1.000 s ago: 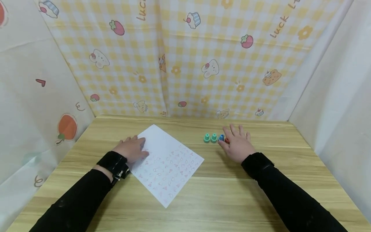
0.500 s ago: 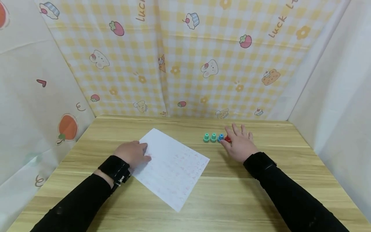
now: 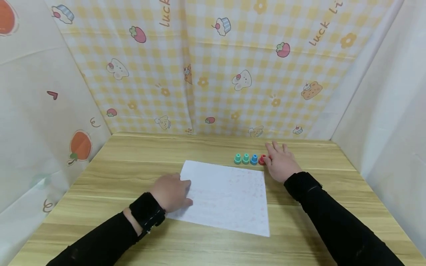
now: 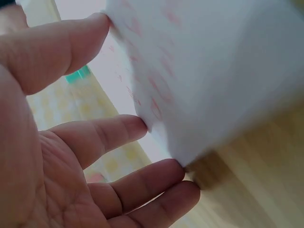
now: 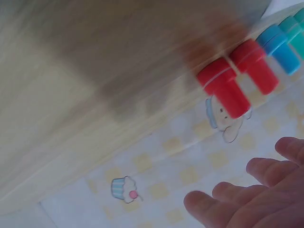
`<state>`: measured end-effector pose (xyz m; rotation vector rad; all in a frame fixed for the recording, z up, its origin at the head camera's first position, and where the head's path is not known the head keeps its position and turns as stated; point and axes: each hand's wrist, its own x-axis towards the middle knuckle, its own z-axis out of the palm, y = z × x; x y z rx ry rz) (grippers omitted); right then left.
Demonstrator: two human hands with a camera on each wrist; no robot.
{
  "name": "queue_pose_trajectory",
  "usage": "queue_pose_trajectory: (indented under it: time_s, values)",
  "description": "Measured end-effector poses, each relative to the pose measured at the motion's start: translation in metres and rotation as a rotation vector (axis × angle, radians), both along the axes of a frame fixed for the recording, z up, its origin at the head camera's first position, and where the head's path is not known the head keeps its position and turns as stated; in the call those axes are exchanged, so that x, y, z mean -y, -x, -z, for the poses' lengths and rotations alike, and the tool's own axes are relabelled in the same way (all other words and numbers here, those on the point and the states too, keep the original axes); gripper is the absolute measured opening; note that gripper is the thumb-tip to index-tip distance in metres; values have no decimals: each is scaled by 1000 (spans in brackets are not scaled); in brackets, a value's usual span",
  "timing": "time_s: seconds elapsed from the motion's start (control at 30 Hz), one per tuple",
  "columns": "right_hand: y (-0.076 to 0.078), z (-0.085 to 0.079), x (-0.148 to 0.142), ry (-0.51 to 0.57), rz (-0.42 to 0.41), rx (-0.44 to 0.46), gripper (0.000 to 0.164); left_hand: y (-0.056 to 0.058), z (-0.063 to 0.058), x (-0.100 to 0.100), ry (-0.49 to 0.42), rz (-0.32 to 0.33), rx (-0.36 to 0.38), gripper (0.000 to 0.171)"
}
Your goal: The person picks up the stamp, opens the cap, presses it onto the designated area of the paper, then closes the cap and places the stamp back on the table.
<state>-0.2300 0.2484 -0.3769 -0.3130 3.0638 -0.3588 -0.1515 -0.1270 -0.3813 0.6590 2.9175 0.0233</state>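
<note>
My left hand [image 3: 173,192] rests on the left edge of a white sheet of paper [image 3: 226,192]. Faint reddish printed shapes show on the paper. In the left wrist view, the thumb and fingertips touch the paper [image 4: 213,80] along its edge, the fingers nearly straight. My right hand [image 3: 281,162] lies spread at the right end of a row of small stepped plastic pieces like toy stamps. Two red stamps [image 5: 223,88] stand side by side in the right wrist view, then a blue stamp [image 3: 254,159] and green stamps [image 3: 237,159]. The right fingers [image 5: 266,171] hold nothing.
A wood-grain table [image 3: 139,147] carries everything. Behind it hangs a yellow checked cloth [image 3: 213,74] with cartoon prints. White cloth [image 3: 372,122] closes off the right side, and a printed white cloth [image 3: 33,129] the left.
The paper has turned and slid right and towards me, its far right corner now near the stamps. My left hand has moved with it. My right hand has shifted slightly right, uncovering more red.
</note>
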Motion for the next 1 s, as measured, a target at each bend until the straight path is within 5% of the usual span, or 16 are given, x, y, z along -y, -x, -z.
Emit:
queue_pose_trajectory:
  time_s: [0.3, 0.5, 1.0]
  values:
    - [14, -3, -8, -15, 10, 45, 55, -15, 1, -29, 40, 37, -26, 44]
    - [20, 0, -10, -2, 61, 92, 51, -13, 4, -35, 29, 45, -46, 46]
    - [24, 7, -10, 22, 132, 32, 34, -10, 6, -35, -6, 24, -39, 47]
